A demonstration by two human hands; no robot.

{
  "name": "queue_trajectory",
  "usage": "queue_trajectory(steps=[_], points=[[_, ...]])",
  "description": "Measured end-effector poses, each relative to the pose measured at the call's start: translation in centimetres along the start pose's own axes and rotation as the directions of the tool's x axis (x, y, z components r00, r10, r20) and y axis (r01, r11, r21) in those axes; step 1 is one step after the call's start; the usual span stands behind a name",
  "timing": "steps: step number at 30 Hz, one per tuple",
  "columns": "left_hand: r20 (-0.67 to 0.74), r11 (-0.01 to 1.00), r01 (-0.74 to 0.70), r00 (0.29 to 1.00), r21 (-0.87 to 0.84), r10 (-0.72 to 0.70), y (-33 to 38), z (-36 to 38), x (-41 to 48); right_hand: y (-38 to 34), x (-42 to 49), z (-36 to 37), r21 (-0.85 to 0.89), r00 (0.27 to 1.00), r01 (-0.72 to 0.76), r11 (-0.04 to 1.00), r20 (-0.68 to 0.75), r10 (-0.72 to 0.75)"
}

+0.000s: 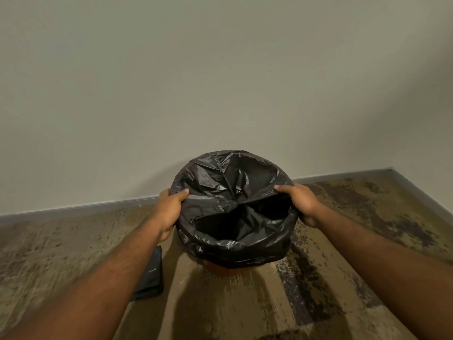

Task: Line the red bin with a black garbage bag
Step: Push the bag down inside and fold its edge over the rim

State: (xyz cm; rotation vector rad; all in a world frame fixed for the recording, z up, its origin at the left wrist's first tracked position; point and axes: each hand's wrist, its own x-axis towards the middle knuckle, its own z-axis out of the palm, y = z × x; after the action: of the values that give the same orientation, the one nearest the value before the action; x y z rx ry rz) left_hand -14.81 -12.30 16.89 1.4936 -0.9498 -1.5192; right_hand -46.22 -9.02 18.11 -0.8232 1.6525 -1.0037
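Note:
A black garbage bag [230,190] covers the top of the red bin [220,270], of which only a small strip shows below the bag's folded-over hem. The near half of the bag's mouth gapes open into the bin, while the far half lies as a crumpled sheet across the top. My left hand [171,208] grips the bag's edge at the bin's left rim, thumb on top. My right hand [300,201] grips the edge at the right rim in the same way.
The bin stands on a patterned brown carpet [343,278] close to a pale wall [220,82] with a grey baseboard [73,208]. A folded stack of black bags [150,276] lies on the carpet just left of the bin, partly under my left forearm.

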Motion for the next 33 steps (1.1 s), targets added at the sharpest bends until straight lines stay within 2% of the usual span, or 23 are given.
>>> queue_trajectory(steps=[2,3,4,5,6,7,8,9,10,11,12,13,14,15,17,22,26,28,30,31,33], points=[[-0.059,0.988,-0.050,0.997,0.144,0.059,0.7,-0.3,0.2,-0.6,-0.2,-0.6,-0.008,0.996,-0.031,1.000,0.089,0.031],[-0.112,0.959,-0.104,0.984,0.263,0.137,1.1,-0.5,0.2,-1.0,-0.2,-0.8,-0.064,0.998,0.010,0.998,0.061,-0.006],[-0.151,0.907,-0.174,0.957,0.385,0.248,1.4,-0.7,0.0,-1.3,0.0,-0.9,-0.175,0.996,0.084,0.981,-0.027,-0.090],[-0.167,0.825,-0.262,0.906,0.501,0.389,1.8,-0.7,-0.3,-1.7,0.3,-0.9,-0.334,0.961,0.176,0.926,-0.148,-0.235],[-0.142,0.712,-0.368,0.826,0.598,0.546,2.3,-0.3,-0.6,-2.4,0.5,-0.8,-0.493,0.867,0.279,0.824,-0.240,-0.437],[-0.065,0.570,-0.481,0.724,0.666,0.686,2.8,0.3,-0.7,-3.3,0.6,-0.2,-0.618,0.739,0.393,0.680,-0.227,-0.634],[0.067,0.415,-0.576,0.636,0.704,0.769,3.4,1.2,-0.6,-4.3,0.7,0.9,-0.681,0.631,0.503,0.532,-0.131,-0.764],[0.231,0.267,-0.647,0.578,0.714,0.782,3.8,2.3,-0.4,-5.2,0.7,2.4,-0.690,0.584,0.597,0.409,0.024,-0.812],[0.404,0.125,-0.685,0.556,0.718,0.726,4.2,3.4,-0.1,-5.9,0.6,4.1,-0.684,0.581,0.662,0.304,0.213,-0.786],[0.560,-0.024,-0.685,0.575,0.729,0.597,4.4,4.4,0.3,-6.0,0.8,5.8,-0.698,0.609,0.687,0.202,0.402,-0.684],[0.661,-0.174,-0.659,0.624,0.732,0.418,4.4,5.4,0.8,-5.7,1.0,7.5,-0.725,0.652,0.682,0.094,0.544,-0.528],[0.682,-0.311,-0.611,0.694,0.728,0.233,4.1,6.0,1.3,-5.0,1.4,8.9,-0.756,0.704,0.655,-0.011,0.615,-0.355],[0.635,-0.413,-0.556,0.769,0.721,0.073,3.5,6.3,1.9,-4.2,1.8,9.8,-0.785,0.763,0.611,-0.099,0.618,-0.192],[0.562,-0.469,-0.511,0.826,0.721,-0.037,2.8,6.4,2.5,-3.2,2.3,10.2,-0.807,0.810,0.566,-0.166,0.582,-0.069],[0.456,-0.492,-0.460,0.880,0.739,-0.137,1.5,6.3,3.8,-1.3,3.7,10.3,-0.819,0.846,0.529,-0.223,0.529,0.066],[0.382,-0.535,-0.447,0.894,0.717,-0.235,-0.7,5.1,5.1,1.6,6.1,10.3,-0.847,0.849,0.512,-0.144,0.473,0.234],[0.368,-0.478,-0.460,0.887,0.749,-0.278,-0.4,5.1,5.0,2.1,6.7,10.5,-0.866,0.848,0.476,-0.156,0.404,0.342],[0.418,-0.404,-0.487,0.873,0.775,-0.251,-0.1,5.2,4.4,1.8,6.3,10.5,-0.876,0.843,0.463,-0.134,0.388,0.373],[0.521,-0.290,-0.526,0.848,0.800,-0.100,0.6,5.3,3.4,1.0,5.3,10.4,-0.868,0.839,0.489,-0.090,0.440,0.318],[0.575,-0.241,-0.555,0.818,0.796,0.016,1.1,5.3,2.8,0.5,4.6,10.3,-0.854,0.840,0.518,-0.053,0.496,0.219],[0.640,-0.206,-0.606,0.718,0.769,0.274,2.6,5.6,1.7,-0.9,3.3,9.7,-0.810,0.803,0.586,0.009,0.579,-0.138]])
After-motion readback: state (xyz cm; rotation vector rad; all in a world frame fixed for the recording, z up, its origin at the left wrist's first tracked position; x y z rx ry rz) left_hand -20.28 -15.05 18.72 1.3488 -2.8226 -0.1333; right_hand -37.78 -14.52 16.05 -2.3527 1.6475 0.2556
